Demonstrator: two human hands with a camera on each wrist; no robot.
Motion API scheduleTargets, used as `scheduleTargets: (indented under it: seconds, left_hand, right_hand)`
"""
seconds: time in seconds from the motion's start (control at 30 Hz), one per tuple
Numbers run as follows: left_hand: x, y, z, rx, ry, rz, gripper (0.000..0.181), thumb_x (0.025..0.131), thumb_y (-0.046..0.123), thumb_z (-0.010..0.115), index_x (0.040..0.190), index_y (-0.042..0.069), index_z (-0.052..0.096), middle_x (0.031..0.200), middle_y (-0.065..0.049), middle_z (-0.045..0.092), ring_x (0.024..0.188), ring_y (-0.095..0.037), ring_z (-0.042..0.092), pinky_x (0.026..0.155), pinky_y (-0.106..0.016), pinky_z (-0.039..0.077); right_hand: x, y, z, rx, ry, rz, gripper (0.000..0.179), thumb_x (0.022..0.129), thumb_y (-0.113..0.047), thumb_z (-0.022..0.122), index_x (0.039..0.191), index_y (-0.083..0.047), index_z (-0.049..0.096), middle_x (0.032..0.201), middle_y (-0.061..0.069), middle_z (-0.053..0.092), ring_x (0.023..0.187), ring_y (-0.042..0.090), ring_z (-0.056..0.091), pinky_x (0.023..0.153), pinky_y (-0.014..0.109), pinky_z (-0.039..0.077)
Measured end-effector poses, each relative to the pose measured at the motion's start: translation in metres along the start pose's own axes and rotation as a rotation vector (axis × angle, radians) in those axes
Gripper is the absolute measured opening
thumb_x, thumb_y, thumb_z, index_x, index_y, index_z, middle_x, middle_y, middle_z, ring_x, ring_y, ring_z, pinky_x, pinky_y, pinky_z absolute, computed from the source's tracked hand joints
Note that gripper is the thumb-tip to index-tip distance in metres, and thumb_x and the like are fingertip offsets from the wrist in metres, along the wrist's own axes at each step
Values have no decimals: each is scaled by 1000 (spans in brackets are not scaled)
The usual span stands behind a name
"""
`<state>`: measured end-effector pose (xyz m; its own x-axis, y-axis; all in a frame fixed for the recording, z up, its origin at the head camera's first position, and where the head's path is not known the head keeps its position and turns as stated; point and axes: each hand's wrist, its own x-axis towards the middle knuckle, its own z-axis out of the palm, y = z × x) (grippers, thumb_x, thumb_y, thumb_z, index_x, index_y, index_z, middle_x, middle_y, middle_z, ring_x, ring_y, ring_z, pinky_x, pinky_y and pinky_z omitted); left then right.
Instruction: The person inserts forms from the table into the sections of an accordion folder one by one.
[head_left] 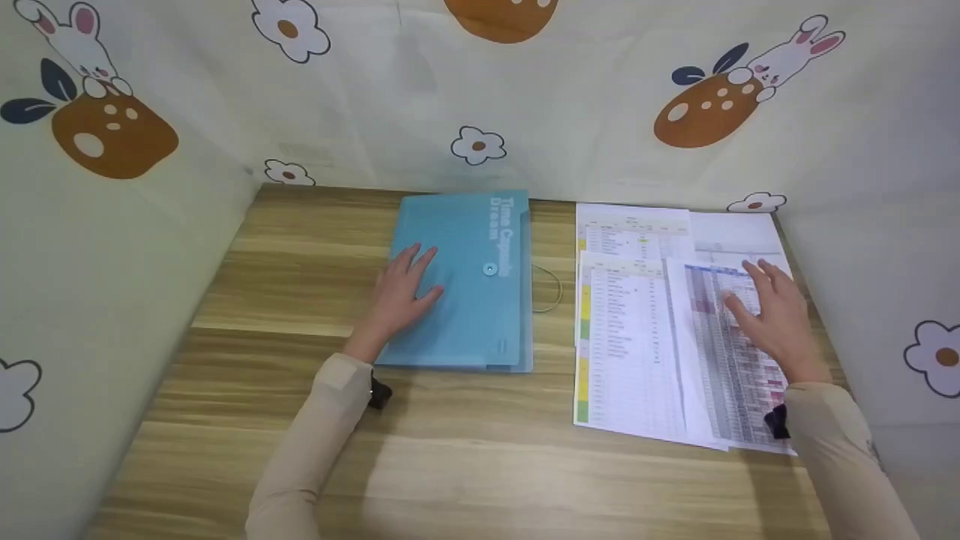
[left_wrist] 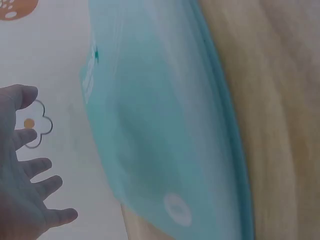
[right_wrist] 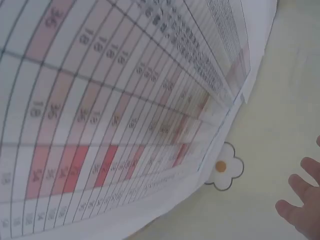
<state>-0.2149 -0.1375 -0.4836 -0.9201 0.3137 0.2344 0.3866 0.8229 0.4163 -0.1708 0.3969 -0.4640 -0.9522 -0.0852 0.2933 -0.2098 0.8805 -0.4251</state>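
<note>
A light blue plastic document folder (head_left: 457, 326) with a round button and white lettering lies on the table, its flap side to the right. Above its left part is my left hand (head_left: 401, 292), fingers spread and holding nothing. In the left wrist view the same hand (left_wrist: 22, 175) shows beside the folder (left_wrist: 145, 115). On the right, my right hand (head_left: 780, 319) hovers with loosely bent fingers over a sheet with a dense, coloured table (head_left: 731, 352). The right wrist view shows that sheet (right_wrist: 100, 120) close up, with the fingertips (right_wrist: 295, 187) apart from it.
Left of the dense sheet lies a list sheet (head_left: 622, 375) with a yellow and green edge strip. More printed sheets (head_left: 634, 225) lie behind these. A thin elastic loop (head_left: 559, 289) sticks out from the folder. A patterned cloth (head_left: 390, 97) walls the wooden table (head_left: 480, 450) at back and sides.
</note>
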Motion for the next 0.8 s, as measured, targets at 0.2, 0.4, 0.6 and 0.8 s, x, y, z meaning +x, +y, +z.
scheduleTargets:
  seconds: [0.2,0.4,0.6,0.8]
  left_hand:
    - [-2,11,8,18,-59,25,58,85,37,51,135,12,35,137,-15,28,125,-29,24,92,-55,20]
    - [-2,20,12,15,-102,49,58,86,37,50,136,14,35,138,-14,28,125,-29,23,93,-54,20]
    - [1,26,17,44,-145,67,58,86,39,48,137,15,34,138,-13,28,124,-29,25,93,-53,21]
    - [3,35,19,61,-177,86,57,86,39,49,136,14,35,137,-14,29,124,-30,26,93,-53,21]
  right_hand:
    - [0,-16,27,5,3,-138,55,82,-29,57,126,1,42,129,26,34,117,44,27,91,58,16]
    - [-1,-34,47,6,-41,-241,56,81,-29,60,127,-2,44,129,22,36,118,40,29,91,54,19]
    - [-2,-54,63,-14,-83,-353,54,79,-28,61,125,-3,46,127,20,40,117,37,32,91,53,22]
    - [-3,-75,76,5,-162,-439,53,80,-30,60,125,-4,47,127,19,40,118,34,32,91,52,22]
